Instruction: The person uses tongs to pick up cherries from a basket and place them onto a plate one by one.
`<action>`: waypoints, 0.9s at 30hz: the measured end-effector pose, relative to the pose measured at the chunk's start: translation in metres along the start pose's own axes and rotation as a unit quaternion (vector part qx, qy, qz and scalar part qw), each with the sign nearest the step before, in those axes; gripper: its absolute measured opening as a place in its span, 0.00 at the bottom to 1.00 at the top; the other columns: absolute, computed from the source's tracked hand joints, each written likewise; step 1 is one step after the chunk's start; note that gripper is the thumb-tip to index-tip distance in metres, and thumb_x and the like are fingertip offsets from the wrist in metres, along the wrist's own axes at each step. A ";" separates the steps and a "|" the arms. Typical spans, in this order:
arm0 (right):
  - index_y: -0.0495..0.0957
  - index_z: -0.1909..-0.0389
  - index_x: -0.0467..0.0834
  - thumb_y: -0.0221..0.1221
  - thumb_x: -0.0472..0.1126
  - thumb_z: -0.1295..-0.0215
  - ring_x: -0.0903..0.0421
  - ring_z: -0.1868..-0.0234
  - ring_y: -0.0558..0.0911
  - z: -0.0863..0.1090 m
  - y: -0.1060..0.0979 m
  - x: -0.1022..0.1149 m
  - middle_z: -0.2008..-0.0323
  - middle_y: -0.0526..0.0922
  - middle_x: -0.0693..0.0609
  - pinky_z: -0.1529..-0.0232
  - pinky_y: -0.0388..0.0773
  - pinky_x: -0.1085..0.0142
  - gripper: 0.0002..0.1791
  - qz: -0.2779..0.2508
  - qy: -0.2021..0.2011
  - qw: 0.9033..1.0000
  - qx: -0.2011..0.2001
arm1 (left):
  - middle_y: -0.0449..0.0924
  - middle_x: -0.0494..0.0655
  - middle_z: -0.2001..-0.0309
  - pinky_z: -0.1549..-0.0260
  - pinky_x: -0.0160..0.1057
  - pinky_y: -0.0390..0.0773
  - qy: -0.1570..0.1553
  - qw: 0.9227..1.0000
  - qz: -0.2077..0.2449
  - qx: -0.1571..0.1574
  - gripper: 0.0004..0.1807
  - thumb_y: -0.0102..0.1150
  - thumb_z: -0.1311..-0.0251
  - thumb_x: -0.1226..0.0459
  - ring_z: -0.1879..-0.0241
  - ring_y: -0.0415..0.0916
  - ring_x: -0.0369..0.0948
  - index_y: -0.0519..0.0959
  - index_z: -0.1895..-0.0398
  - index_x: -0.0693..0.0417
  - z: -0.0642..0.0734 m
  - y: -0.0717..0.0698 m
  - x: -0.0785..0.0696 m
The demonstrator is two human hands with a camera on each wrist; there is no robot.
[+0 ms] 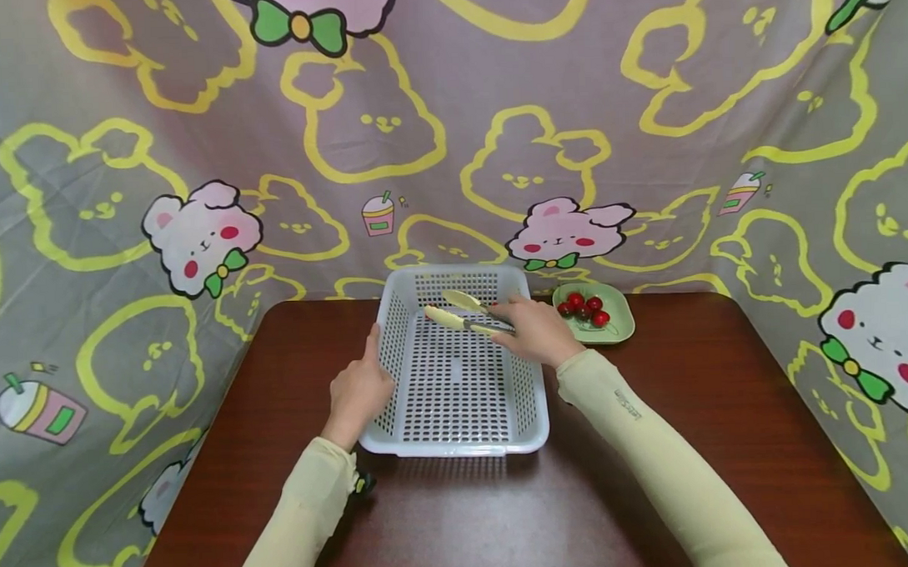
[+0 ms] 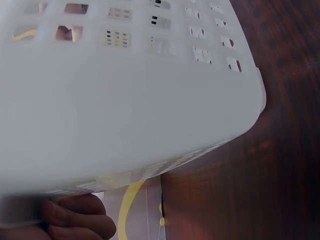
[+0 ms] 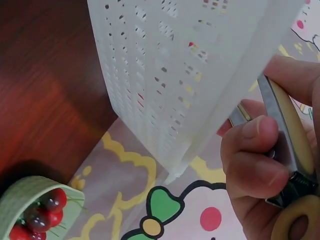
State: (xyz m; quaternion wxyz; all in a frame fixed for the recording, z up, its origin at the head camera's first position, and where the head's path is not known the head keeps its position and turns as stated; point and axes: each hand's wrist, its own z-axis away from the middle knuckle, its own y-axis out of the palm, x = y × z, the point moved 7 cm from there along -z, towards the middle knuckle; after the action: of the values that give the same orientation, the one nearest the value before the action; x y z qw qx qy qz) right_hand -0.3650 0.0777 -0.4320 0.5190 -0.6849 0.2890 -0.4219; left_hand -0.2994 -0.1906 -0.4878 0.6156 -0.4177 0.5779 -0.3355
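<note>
Dark table (image 1: 699,408): I note right fingers (image 3: 257,172) gripping tongs (image 1: 455,321), long axis leftward over basket (image 1: 445,448), cherries (image 1: 584,311) nearest that hand, just rightward; left fingers (image 2: 82,222) hold basket rim.

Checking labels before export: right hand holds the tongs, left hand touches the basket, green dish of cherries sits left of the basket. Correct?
Wrong side: the head view shows the green dish of cherries right of the basket. The rest stands.
</note>
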 end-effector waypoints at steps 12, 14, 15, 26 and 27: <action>0.78 0.31 0.53 0.67 0.54 0.32 0.45 0.46 0.85 -0.013 0.014 0.005 0.34 0.79 0.45 0.45 0.81 0.48 0.30 0.065 -0.003 0.998 0.026 | 0.69 0.48 0.85 0.86 0.40 0.59 -0.007 1.000 -0.006 0.001 0.47 0.50 0.37 0.66 0.87 0.61 0.43 0.44 0.15 0.48 0.001 0.000 0.004; 0.78 0.31 0.53 0.67 0.54 0.32 0.44 0.42 0.84 -0.016 0.018 0.007 0.32 0.78 0.45 0.43 0.80 0.48 0.30 0.074 -0.011 0.997 0.030 | 0.68 0.48 0.85 0.86 0.40 0.60 -0.010 1.000 -0.009 -0.001 0.46 0.49 0.37 0.66 0.87 0.62 0.43 0.45 0.15 0.48 0.002 0.000 0.006; 0.78 0.31 0.53 0.67 0.54 0.32 0.44 0.42 0.84 -0.017 0.020 0.008 0.32 0.78 0.45 0.42 0.80 0.47 0.30 0.078 -0.015 0.996 0.030 | 0.68 0.48 0.85 0.86 0.40 0.59 -0.009 1.000 -0.010 -0.002 0.46 0.49 0.37 0.66 0.87 0.62 0.43 0.45 0.15 0.48 0.002 0.000 0.006; 0.80 0.33 0.51 0.68 0.51 0.33 0.50 0.61 0.86 -0.026 0.026 0.011 0.39 0.82 0.46 0.55 0.84 0.52 0.28 0.098 -0.042 0.994 0.032 | 0.69 0.48 0.85 0.86 0.40 0.60 0.003 1.000 -0.004 -0.007 0.46 0.50 0.37 0.66 0.88 0.63 0.43 0.46 0.15 0.49 0.004 -0.001 0.001; 0.80 0.33 0.51 0.68 0.50 0.33 0.49 0.61 0.86 -0.026 0.026 0.011 0.39 0.82 0.46 0.54 0.84 0.52 0.28 0.099 -0.042 0.994 0.032 | 0.69 0.48 0.85 0.86 0.40 0.60 0.003 1.000 -0.002 -0.008 0.46 0.50 0.37 0.66 0.88 0.63 0.43 0.46 0.15 0.49 0.003 -0.001 0.001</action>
State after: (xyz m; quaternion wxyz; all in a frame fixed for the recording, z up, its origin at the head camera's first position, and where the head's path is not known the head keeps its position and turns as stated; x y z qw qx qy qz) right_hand -0.3819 0.0488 -0.4515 0.5920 -0.6527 0.3197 -0.3483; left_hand -0.2964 -0.1914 -0.4876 0.6102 -0.4227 0.5812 -0.3335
